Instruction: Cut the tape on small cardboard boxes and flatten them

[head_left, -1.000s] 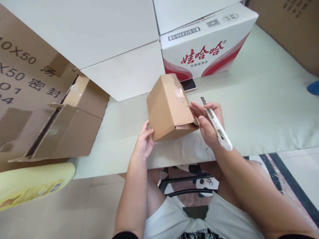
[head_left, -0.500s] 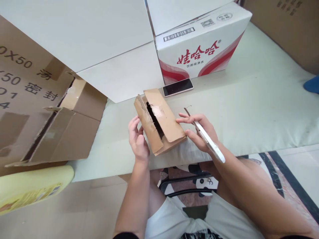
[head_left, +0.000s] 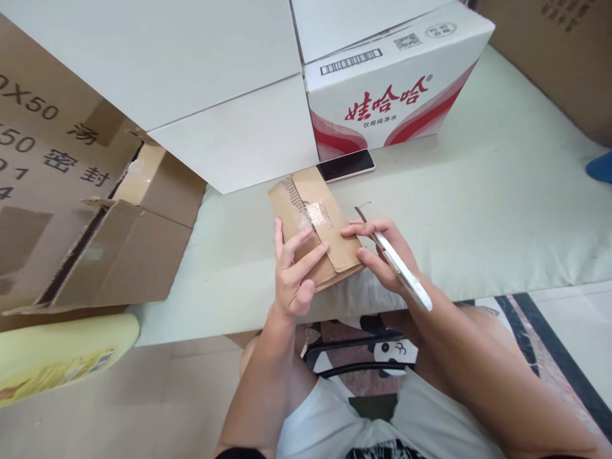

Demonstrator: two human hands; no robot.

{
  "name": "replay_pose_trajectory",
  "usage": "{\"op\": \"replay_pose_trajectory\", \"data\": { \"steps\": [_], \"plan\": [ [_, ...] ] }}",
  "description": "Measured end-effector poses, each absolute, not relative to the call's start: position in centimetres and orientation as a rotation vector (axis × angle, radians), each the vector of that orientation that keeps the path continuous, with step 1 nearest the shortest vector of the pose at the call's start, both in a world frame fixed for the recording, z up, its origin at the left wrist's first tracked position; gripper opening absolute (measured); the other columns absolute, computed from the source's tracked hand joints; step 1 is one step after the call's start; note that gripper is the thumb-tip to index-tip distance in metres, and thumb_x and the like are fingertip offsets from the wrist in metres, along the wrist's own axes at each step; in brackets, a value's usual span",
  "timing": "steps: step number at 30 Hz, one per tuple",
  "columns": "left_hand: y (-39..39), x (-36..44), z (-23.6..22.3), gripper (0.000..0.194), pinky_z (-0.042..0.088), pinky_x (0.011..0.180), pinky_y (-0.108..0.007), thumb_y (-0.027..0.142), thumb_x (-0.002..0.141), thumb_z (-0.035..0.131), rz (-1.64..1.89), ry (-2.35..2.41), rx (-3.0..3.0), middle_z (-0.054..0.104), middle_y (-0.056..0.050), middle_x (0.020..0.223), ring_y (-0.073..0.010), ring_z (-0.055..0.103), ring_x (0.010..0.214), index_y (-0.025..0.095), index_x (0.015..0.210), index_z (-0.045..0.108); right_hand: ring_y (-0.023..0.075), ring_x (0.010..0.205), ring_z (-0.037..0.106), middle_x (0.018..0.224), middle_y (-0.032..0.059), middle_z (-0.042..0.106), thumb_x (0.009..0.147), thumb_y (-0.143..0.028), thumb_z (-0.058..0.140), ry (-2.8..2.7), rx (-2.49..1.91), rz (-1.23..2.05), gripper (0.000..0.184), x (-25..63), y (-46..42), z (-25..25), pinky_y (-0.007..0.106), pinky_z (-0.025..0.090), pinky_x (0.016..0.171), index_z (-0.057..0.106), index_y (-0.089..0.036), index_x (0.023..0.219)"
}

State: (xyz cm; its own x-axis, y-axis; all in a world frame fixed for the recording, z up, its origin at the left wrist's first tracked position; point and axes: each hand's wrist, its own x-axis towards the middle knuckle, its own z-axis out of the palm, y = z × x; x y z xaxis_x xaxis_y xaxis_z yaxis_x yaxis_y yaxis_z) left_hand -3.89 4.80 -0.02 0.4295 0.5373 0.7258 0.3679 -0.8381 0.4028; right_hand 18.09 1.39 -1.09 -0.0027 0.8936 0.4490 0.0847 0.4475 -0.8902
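Observation:
A small brown cardboard box [head_left: 342, 239] lies on the pale cloth-covered surface, its two top flaps folded down and meeting at a ragged seam with clear tape on it. My left hand [head_left: 294, 271] rests on the left flap and seam with fingers spread. In my right hand [head_left: 387, 248] is a white utility knife [head_left: 406, 274], its blade pointing away from me, up and to the left. The fingertips of that hand touch the box's right side. Behind the box lies a smartphone [head_left: 347, 166] with a dark screen.
White cartons [head_left: 239, 134] and a red-and-white water carton [head_left: 396, 108] stand along the back. At left is a large brown carton [head_left: 109, 255] with a yellow bottle [head_left: 71, 354] in front. Another brown carton [head_left: 559, 70] and a blue object [head_left: 600, 167] are at right.
The box's flaps, earlier raised with a dark gap between them, are now down flat. My left hand has moved from the box's left side onto its top. The right hand still holds the knife.

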Motion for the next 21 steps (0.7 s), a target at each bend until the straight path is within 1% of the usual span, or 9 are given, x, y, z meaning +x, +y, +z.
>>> {"op": "replay_pose_trajectory", "data": {
  "steps": [3,7,10,12,13,15,18,20,21],
  "plan": [
    [4.7,-3.7,0.1,0.055,0.014,0.133,-0.068,0.052,0.105,0.030,1.357,0.876,2.501,0.065,-0.009,0.139,-0.0286,0.065,0.129,0.027,0.125,0.074,0.0230,0.134,0.065,0.120,0.0056,0.079,0.097,-0.035,0.064,-1.416,-0.926,0.850,0.021,18.2,1.5,-1.1,0.050,0.047,0.115,0.050,-0.031,0.112],
    [5.1,-4.2,-0.3,0.055,0.018,0.132,-0.068,0.062,0.100,0.039,1.385,0.980,2.366,0.070,-0.008,0.128,-0.0304,0.067,0.124,0.028,0.109,0.082,0.0246,0.129,0.068,0.133,0.0095,0.075,0.096,-0.049,0.062,-1.127,-1.057,1.003,0.029,18.6,2.2,-2.3,0.052,0.048,0.113,0.046,-0.030,0.112],
    [5.9,-5.7,-1.0,0.050,0.019,0.132,-0.064,0.064,0.097,0.049,1.403,1.061,2.179,0.069,-0.007,0.131,-0.0314,0.062,0.131,0.029,0.108,0.082,0.0263,0.128,0.068,0.135,0.0135,0.071,0.090,-0.056,0.064,-1.025,-1.249,1.171,0.038,19.0,3.0,-3.7,0.054,0.047,0.112,0.044,-0.030,0.109],
    [6.5,-6.8,-1.7,0.045,0.022,0.132,-0.059,0.059,0.096,0.053,1.443,1.089,2.056,0.065,-0.008,0.138,-0.0312,0.058,0.136,0.027,0.112,0.082,0.0277,0.126,0.068,0.130,0.0148,0.072,0.085,-0.055,0.070,-1.089,-1.325,1.256,0.043,19.1,3.2,-4.2,0.054,0.046,0.111,0.044,-0.029,0.107],
    [6.7,-7.3,-2.0,0.042,0.025,0.131,-0.057,0.055,0.096,0.055,1.487,1.094,1.988,0.063,-0.009,0.141,-0.0314,0.056,0.138,0.026,0.113,0.081,0.0275,0.121,0.069,0.123,0.0137,0.073,0.084,-0.054,0.071,-1.137,-1.336,1.285,0.044,19.0,3.2,-4.2,0.053,0.046,0.109,0.044,-0.028,0.106],
    [7.1,-8.2,-2.7,0.038,0.029,0.129,-0.052,0.050,0.093,0.058,1.556,1.107,1.835,0.060,-0.009,0.145,-0.0318,0.052,0.142,0.025,0.113,0.080,0.0243,0.102,0.070,0.105,0.0073,0.073,0.085,-0.055,0.069,-1.235,-1.317,1.335,0.042,18.7,3.1,-3.9,0.047,0.050,0.098,0.043,-0.027,0.105],
    [7.3,-8.9,-3.2,0.039,0.037,0.123,-0.046,0.047,0.085,0.065,1.618,1.111,1.566,0.061,-0.008,0.143,-0.0310,0.052,0.142,0.027,0.116,0.074,0.0174,0.076,0.060,0.085,-0.0031,0.063,0.088,-0.055,0.063,-1.332,-1.256,1.376,0.039,17.8,2.9,-3.3,0.036,0.050,0.078,0.041,-0.027,0.103],
    [7.3,-9.0,-3.1,0.048,0.048,0.111,-0.043,0.050,0.083,0.065,1.661,1.115,1.351,0.066,-0.006,0.135,-0.0284,0.062,0.130,0.033,0.127,0.063,0.0168,0.076,0.059,0.087,-0.0037,0.062,0.088,-0.056,0.064,-1.292,-1.184,1.338,0.040,17.2,3.0,-3.2,0.034,0.050,0.076,0.039,-0.028,0.103],
    [7.2,-9.0,-3.0,0.052,0.053,0.103,-0.042,0.054,0.084,0.062,1.668,1.120,1.242,0.068,-0.005,0.130,-0.0271,0.067,0.121,0.037,0.133,0.056,0.0180,0.083,0.062,0.092,-0.0022,0.064,0.089,-0.056,0.064,-1.259,-1.131,1.308,0.041,17.0,3.2,-3.2,0.036,0.051,0.080,0.037,-0.029,0.103]
  ]
}}
